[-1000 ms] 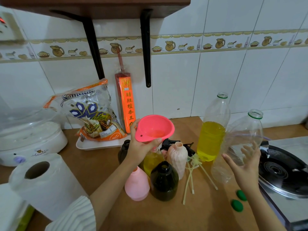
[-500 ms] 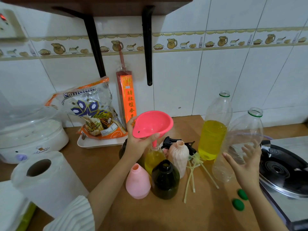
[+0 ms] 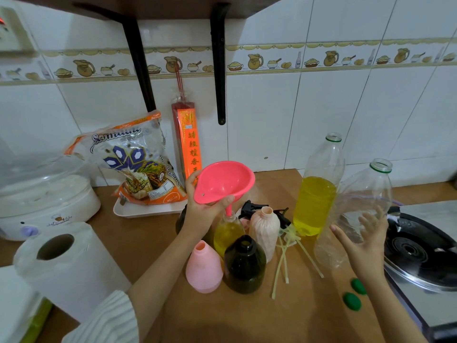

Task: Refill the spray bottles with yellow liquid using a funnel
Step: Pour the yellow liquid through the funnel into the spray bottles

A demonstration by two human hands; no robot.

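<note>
There is one camera. It sits on the person's head and looks forward and down at a brown counter (image 3: 247, 318). It is close: both arms reach in from the bottom edge. The white tiled wall (image 3: 321, 107) fills the top half, and a dark shelf (image 3: 173, 6) runs along the top edge. The wide lens bends straight lines near the sides.

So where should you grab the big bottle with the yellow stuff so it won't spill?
Probably around the wide middle of the half-full bottle, coming from its right side. It stands upright with no cap, so keep it level. The small bottles crowd its left, and the right hand is nearest, though it would have to leave the empty bottle first.
</note>
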